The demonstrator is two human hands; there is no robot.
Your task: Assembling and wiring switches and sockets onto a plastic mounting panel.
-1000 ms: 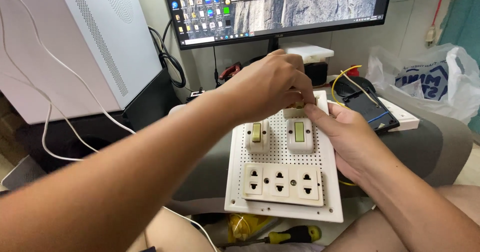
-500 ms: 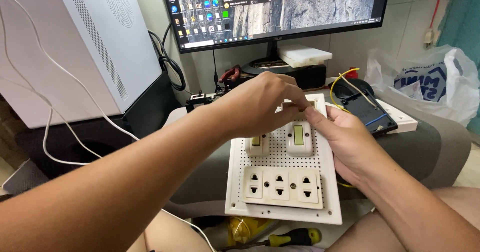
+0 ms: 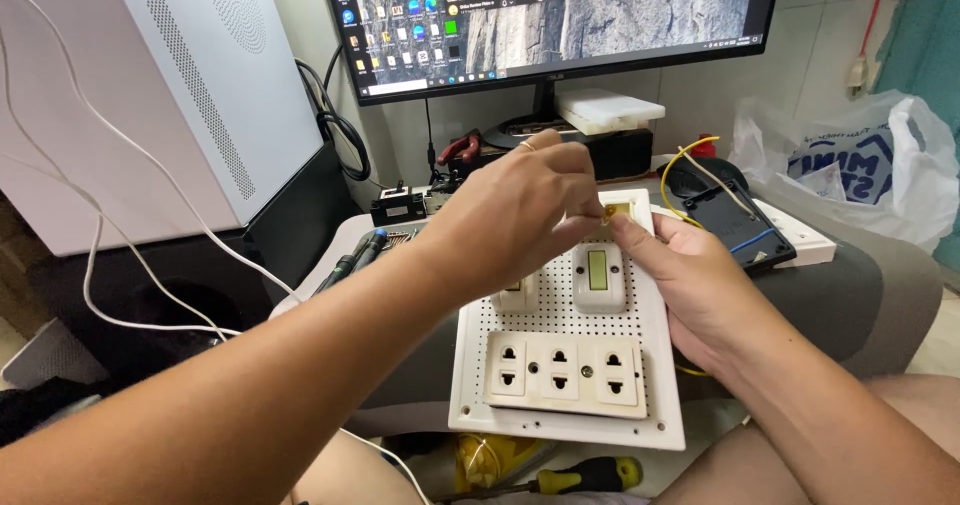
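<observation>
Fingertips of my left hand (image 3: 520, 215) and right hand (image 3: 690, 285) meet, pinching a small yellow part (image 3: 617, 211) at the top edge of the white perforated board (image 3: 660, 395) on my lap. I judge it could slip and drop behind the board.

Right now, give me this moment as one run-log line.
left hand: pinching small yellow part | right hand: steadying white perforated panel | on panel: two switches, triple socket strip
</observation>
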